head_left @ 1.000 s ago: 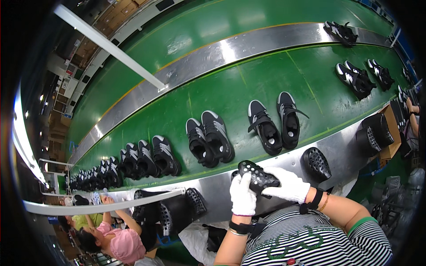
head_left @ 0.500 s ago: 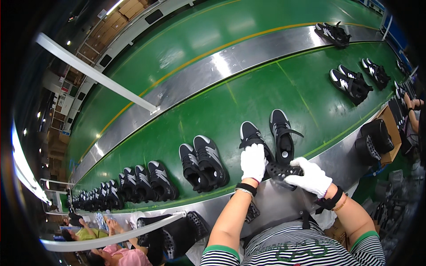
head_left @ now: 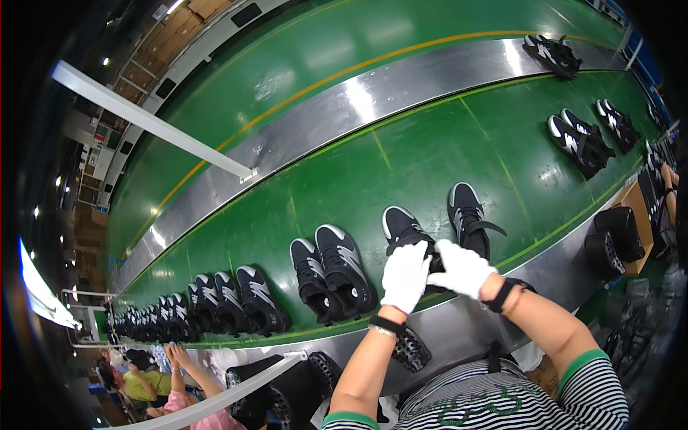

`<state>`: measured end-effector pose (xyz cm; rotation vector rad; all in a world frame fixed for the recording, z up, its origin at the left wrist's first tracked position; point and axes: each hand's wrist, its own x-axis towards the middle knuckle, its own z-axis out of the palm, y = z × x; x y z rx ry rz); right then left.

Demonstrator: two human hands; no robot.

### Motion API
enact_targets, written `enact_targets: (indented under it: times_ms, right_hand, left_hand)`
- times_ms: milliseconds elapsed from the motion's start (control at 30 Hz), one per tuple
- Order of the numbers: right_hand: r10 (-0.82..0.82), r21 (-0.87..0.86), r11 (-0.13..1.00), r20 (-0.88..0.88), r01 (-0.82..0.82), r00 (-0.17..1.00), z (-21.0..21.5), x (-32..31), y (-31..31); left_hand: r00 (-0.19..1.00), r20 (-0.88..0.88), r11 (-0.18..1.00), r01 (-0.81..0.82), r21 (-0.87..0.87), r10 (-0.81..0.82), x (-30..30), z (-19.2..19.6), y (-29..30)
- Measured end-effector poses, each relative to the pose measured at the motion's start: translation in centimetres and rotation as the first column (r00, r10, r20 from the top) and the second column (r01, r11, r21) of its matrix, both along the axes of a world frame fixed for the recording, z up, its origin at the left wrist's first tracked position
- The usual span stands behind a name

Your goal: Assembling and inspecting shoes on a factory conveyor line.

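Note:
A black sneaker (head_left: 401, 221) with a grey toe lies on the green belt in front of me, toe pointing away. My left hand (head_left: 406, 278), in a white glove, grips it near the strap and opening. My right hand (head_left: 464, 269), also gloved, is at the same shoe's opening, its fingers and thumb curled round something dark that the gloves mostly hide. Just right of it stands the other sneaker (head_left: 467, 204), its strap hanging loose to the side. A black perforated piece (head_left: 412, 350) rests on the metal ledge beside my left wrist.
Pairs of similar sneakers (head_left: 337, 261) line the green belt (head_left: 344, 172) to the left, with more pairs (head_left: 579, 142) at far right. A white post (head_left: 143, 115) rises from the far metal rail. An open carton (head_left: 638, 204) stands right. Co-workers (head_left: 143, 380) sit lower left.
My right hand has moved left and up to the left sneaker's opening, beside my left hand. The perforated black piece it held has gone from sight there.

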<state>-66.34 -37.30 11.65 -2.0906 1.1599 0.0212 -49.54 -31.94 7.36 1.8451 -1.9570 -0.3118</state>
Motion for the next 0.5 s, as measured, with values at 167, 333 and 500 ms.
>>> enact_targets:
  times_ms: [167, 333, 500]
  right_hand:
    - [0.078, 0.173, 0.981, 0.067, -0.089, 0.995, -1.4, -3.5, -3.5]
    - [0.184, 0.259, 0.953, -0.086, -0.156, 0.979, -2.2, -0.7, -4.2]
    - [-0.126, -0.096, 0.989, -0.168, 0.111, 0.978, -5.4, 2.2, -1.3]
  left_hand:
    - [0.86, -0.238, 0.888, -0.406, 0.216, 0.451, -2.6, 0.2, 5.2]
    - [0.735, -0.345, 0.792, -0.422, 0.442, 0.584, -3.7, -2.2, 3.8]
    - [0.663, -0.187, 0.662, -0.595, 0.455, 0.725, -4.9, -3.8, 1.4]
